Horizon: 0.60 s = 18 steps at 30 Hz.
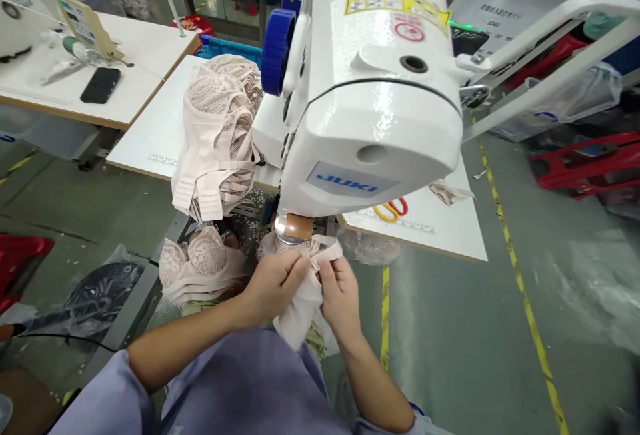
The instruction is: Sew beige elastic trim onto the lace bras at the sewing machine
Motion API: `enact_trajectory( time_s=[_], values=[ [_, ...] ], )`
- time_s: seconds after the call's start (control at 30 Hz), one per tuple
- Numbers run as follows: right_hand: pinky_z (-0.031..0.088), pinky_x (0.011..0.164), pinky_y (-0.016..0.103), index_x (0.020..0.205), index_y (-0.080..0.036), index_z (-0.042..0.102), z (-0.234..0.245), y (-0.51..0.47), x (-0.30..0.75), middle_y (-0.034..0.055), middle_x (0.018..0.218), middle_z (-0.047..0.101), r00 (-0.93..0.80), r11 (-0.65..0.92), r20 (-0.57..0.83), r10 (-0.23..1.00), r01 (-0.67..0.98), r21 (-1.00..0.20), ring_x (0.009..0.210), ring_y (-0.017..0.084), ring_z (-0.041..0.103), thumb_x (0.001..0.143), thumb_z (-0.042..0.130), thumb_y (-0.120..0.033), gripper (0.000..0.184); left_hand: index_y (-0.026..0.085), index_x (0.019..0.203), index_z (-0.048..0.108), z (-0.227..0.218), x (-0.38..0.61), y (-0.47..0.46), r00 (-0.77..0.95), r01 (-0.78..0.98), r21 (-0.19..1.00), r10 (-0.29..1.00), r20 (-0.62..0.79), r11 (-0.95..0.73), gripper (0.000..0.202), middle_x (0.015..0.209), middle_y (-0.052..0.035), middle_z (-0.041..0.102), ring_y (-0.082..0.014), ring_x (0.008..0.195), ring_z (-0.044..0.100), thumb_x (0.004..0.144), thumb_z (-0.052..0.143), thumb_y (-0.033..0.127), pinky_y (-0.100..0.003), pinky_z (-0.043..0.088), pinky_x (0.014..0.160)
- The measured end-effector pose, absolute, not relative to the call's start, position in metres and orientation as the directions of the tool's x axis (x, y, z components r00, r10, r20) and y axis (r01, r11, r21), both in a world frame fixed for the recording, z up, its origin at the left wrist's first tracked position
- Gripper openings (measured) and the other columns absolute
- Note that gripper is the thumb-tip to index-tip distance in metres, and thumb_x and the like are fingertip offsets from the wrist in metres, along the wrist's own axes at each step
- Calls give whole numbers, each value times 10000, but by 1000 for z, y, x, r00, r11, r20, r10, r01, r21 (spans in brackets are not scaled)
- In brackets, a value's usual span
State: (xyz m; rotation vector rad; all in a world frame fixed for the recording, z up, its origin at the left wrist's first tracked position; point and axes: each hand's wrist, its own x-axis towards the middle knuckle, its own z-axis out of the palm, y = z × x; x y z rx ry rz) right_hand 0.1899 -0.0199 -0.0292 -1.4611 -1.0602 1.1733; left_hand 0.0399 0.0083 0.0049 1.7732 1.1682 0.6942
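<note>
Both my hands pinch one piece of pale beige fabric right below the head of a white sewing machine. My left hand grips the piece from the left with fingers closed on its upper edge. My right hand holds its right edge, fingers curled round it. The cloth hangs down between my wrists over my lap. The needle area is hidden behind the machine head and a brown fitting.
A heap of beige lace bras lies on the white table to the left, with more bras lower down. Red and yellow scissors lie on the table's right part. A phone rests on another table. Yellow floor lines run along the right.
</note>
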Motion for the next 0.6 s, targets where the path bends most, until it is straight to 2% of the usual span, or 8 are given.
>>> enact_trajectory(
  time_s=[0.1,0.17,0.23,0.27,0.33,0.4,0.5,0.6],
  values=[
    [470,557,234,925,-209,593,-16,9,198,-10,710,635,192,-150,-142,971,31,-988,600,124,575,858,647,-463,268,187,704,509,5,34,16,326,478,862,945,6,-170,418,588,34,504,-108,535,462,1027,358,406,-238,315,527],
    [430,531,220,898,-209,579,-15,32,204,-38,647,591,180,-134,-119,977,73,-988,554,106,532,848,654,-431,240,176,937,633,2,27,21,298,581,778,952,71,-240,323,624,22,592,-124,551,528,1011,419,406,-245,333,544],
    [408,518,221,888,-208,578,-18,53,210,-49,612,563,133,-119,-100,986,144,-982,537,107,507,841,641,-409,216,188,1172,633,-2,21,27,347,659,659,924,159,-361,310,712,-6,686,-146,612,604,1011,436,365,-254,360,578],
    [416,525,226,885,-207,582,-20,62,213,-43,616,571,107,-104,-86,991,181,-978,551,115,518,836,629,-398,203,198,1219,632,-4,19,29,392,682,592,898,200,-429,322,747,-18,715,-154,636,627,1019,422,339,-260,362,587],
    [476,591,253,869,-201,601,-24,77,217,-12,684,632,76,-50,-31,997,263,-964,642,148,583,812,615,-361,171,216,1217,664,-6,16,33,454,717,463,853,259,-522,340,756,-27,738,-157,638,639,1031,394,305,-270,345,581],
    [529,706,305,833,-196,628,-26,87,220,20,772,688,33,31,46,998,358,-933,776,197,642,792,601,-322,135,217,1217,682,-6,16,37,451,757,375,843,293,-535,349,688,-20,724,-151,580,615,1032,400,305,-280,305,544],
    [547,846,377,786,-196,657,-29,99,222,54,848,729,-64,147,132,989,453,-879,918,256,676,797,580,-320,146,215,1203,701,-3,17,42,434,800,316,855,283,-511,363,611,-12,694,-148,533,588,1028,401,320,-289,269,515],
    [529,938,436,794,-204,671,-34,108,222,81,878,740,-73,198,188,980,518,-832,984,289,682,804,570,-348,176,217,1162,718,1,17,46,434,821,290,868,242,-492,386,567,-12,668,-152,519,578,1029,373,327,-295,260,509]
  ],
)
